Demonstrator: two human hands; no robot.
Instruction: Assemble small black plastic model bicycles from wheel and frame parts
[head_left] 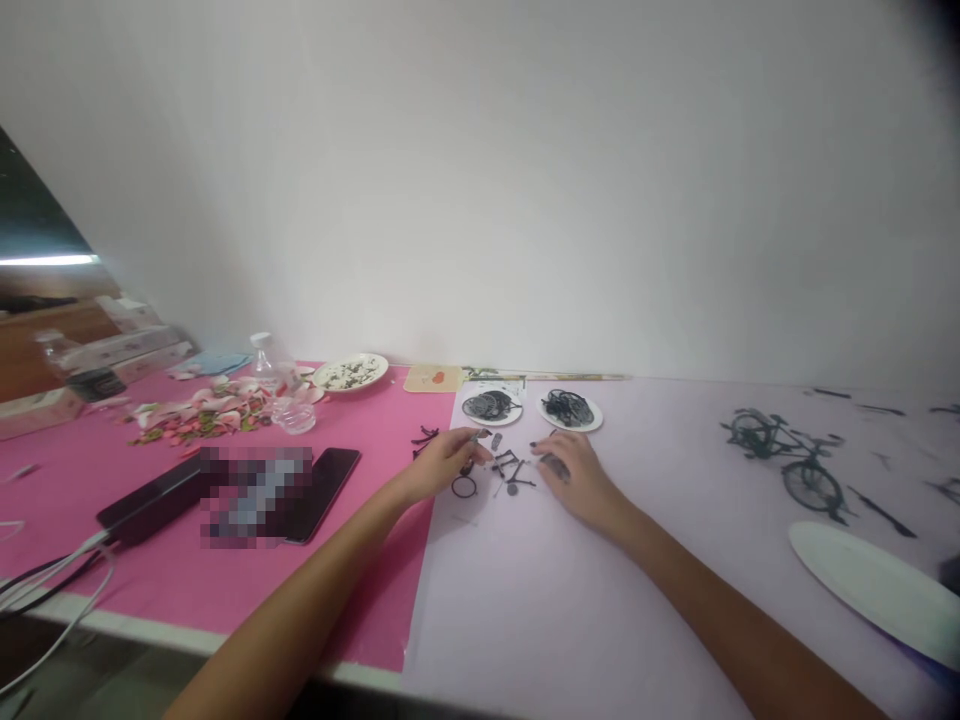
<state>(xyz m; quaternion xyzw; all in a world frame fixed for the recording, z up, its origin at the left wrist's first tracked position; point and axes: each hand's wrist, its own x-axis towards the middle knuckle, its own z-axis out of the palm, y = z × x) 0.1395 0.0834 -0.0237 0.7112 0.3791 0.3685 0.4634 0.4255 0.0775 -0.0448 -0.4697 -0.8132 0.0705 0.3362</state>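
My left hand (448,462) is over the seam of the pink and white coverings, thumb and fingers closed together on something I cannot make out. To its right, my right hand (574,470) hovers low with bent fingers; a small dark piece (556,467) shows at its palm side. Between the hands lie a thin black frame piece (513,468) and a small dark disc (513,490). A black ring (464,487) sits just below my left hand. Behind them stand two white plates, the left plate (491,422) and the right plate (592,424), both holding dark wheel-like parts.
An assembled miniature bicycle (787,455) and an oval white plate (874,575) are at the right. On the pink side (367,570) lie a phone (326,490), a black power bank (154,498) with cables, petals (202,410), a bottle (266,362) and a plate (351,373).
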